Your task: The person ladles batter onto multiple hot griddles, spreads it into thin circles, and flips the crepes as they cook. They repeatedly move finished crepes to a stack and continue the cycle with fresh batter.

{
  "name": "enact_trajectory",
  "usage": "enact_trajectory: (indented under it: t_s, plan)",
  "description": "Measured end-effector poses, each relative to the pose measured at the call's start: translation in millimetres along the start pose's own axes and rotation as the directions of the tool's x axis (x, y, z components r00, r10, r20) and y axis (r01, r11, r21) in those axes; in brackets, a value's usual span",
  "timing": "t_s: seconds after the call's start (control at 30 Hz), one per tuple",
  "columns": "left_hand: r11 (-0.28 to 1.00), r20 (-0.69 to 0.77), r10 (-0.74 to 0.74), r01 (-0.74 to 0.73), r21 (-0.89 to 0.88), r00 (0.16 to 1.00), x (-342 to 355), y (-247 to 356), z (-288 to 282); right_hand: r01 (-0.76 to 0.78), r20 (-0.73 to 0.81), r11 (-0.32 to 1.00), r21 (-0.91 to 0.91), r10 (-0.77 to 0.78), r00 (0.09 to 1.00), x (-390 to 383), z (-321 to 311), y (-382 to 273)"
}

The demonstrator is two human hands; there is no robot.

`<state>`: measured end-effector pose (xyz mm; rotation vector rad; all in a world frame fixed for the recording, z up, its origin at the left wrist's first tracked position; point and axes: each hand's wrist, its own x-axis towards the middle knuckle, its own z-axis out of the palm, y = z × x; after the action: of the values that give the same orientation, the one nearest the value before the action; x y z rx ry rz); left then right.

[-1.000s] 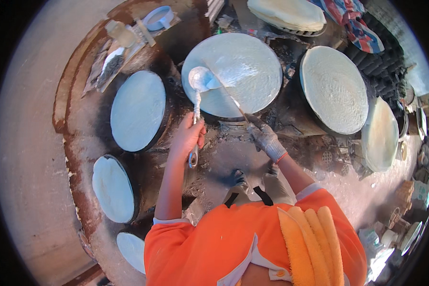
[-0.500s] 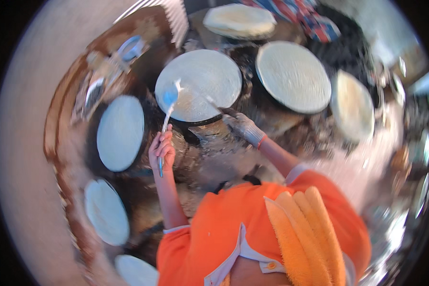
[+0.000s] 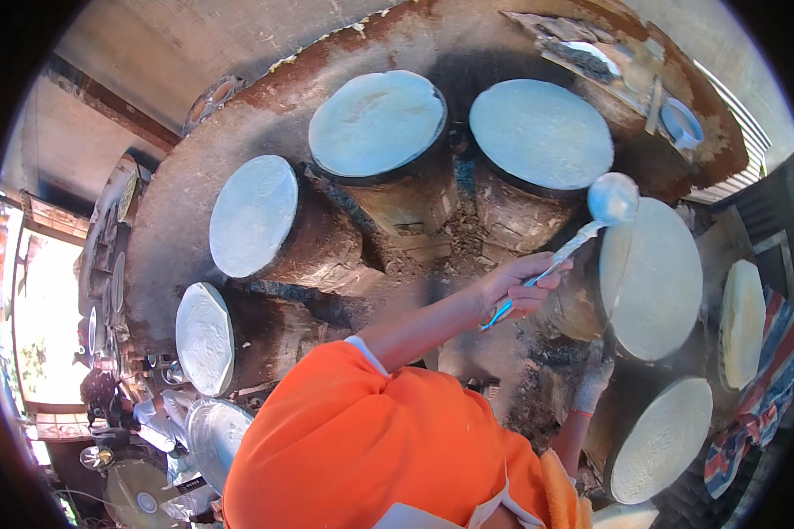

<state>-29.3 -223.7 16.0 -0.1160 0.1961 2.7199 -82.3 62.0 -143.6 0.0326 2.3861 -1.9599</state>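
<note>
My left hand (image 3: 528, 286) is closed around the handle of a metal ladle (image 3: 613, 199). The ladle's bowl is held in the air between two griddles, near the upper edge of a round griddle covered with pale batter (image 3: 651, 278). My gloved right hand (image 3: 594, 379) is by the lower edge of that same griddle. It grips a long thin-bladed spatula (image 3: 616, 304), whose blade is seen nearly edge-on across the batter. The fingers of this hand are partly hidden. Left of the ladle lies another coated griddle (image 3: 543, 132).
More coated griddles (image 3: 379, 123) on brown clay stoves (image 3: 313, 238) curve around me. A low earthen wall (image 3: 229, 132) runs behind them. On a ledge at upper right sits a blue tub (image 3: 682, 123). Stacked flatbreads (image 3: 743, 324) and a striped cloth (image 3: 759, 388) are at far right.
The view has swung left, so the griddles appear farther right. My left hand has carried the ladle from above one griddle towards the gap on its left. My right hand stays by that griddle.
</note>
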Motion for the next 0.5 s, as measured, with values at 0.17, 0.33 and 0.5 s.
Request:
enact_trajectory:
  t_s: [0.17, 0.33, 0.5]
  plan:
    - [0.961, -0.185, 0.196, -0.151, 0.232, 0.963, -57.3, 61.9, -37.1, -0.087, 0.15, 0.991, -0.099, 0.102, 0.984, -16.3, 87.4, -100.4]
    - [0.88, -0.309, 0.412, -0.285, 0.38, 0.857, -129.4, 102.9, -47.5, 0.162, 0.612, 0.978, 0.128, -0.206, 0.763, -53.8, 234.4, -155.6]
    - [0.776, -0.386, 0.545, -0.274, 0.568, 0.745, -185.4, 152.4, -50.8, 0.421, 0.816, 0.899, 0.116, -0.329, 0.476, -68.3, 332.9, -196.1]
